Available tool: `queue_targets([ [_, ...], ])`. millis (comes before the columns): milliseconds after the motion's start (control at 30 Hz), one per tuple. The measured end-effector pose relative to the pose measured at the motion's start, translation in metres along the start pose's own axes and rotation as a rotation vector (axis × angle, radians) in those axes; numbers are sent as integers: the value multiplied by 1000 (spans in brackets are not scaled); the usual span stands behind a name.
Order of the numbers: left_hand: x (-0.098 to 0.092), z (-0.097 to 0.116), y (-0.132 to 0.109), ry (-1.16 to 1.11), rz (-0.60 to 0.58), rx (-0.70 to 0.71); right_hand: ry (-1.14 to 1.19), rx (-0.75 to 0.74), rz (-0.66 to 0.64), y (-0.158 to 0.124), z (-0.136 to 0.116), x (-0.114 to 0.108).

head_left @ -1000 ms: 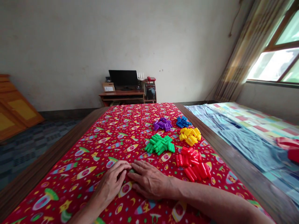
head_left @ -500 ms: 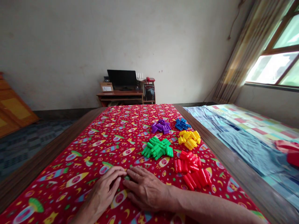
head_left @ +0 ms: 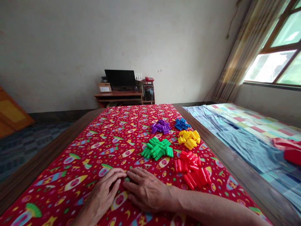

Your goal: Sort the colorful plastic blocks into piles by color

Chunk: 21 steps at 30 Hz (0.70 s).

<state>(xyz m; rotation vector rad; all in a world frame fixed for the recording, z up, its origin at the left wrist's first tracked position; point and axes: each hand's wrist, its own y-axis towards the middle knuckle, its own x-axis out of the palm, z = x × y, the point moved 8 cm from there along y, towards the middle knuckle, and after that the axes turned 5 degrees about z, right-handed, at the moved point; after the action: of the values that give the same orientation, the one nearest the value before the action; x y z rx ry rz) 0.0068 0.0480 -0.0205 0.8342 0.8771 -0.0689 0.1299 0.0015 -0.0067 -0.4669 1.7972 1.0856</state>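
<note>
- The left hand [head_left: 102, 194] rests on the red cloth [head_left: 94, 157], fingers loosely bent, thumb apart from them, no object seen in its grasp.
- The right hand [head_left: 148, 190] lies palm down, fingers slightly spread; its fingertips are just beside the left's.
- The green pieces [head_left: 157, 149] lie in a pile beyond the right hand.
- The red pieces [head_left: 199, 178] lie to its right.
- Yellow pieces [head_left: 189, 139], purple pieces [head_left: 161, 127] and blue pieces [head_left: 182, 124] lie farther back.

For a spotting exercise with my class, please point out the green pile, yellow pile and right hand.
Green pile [head_left: 157, 148], head view: middle pieces.
Yellow pile [head_left: 190, 142], head view: middle pieces.
Right hand [head_left: 148, 190], head view: back.
</note>
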Motion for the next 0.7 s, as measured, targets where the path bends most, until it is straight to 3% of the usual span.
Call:
queue_targets([
  [700,4,-5,-3,-17,-13,-6,25,8,-13,1,1,-3],
])
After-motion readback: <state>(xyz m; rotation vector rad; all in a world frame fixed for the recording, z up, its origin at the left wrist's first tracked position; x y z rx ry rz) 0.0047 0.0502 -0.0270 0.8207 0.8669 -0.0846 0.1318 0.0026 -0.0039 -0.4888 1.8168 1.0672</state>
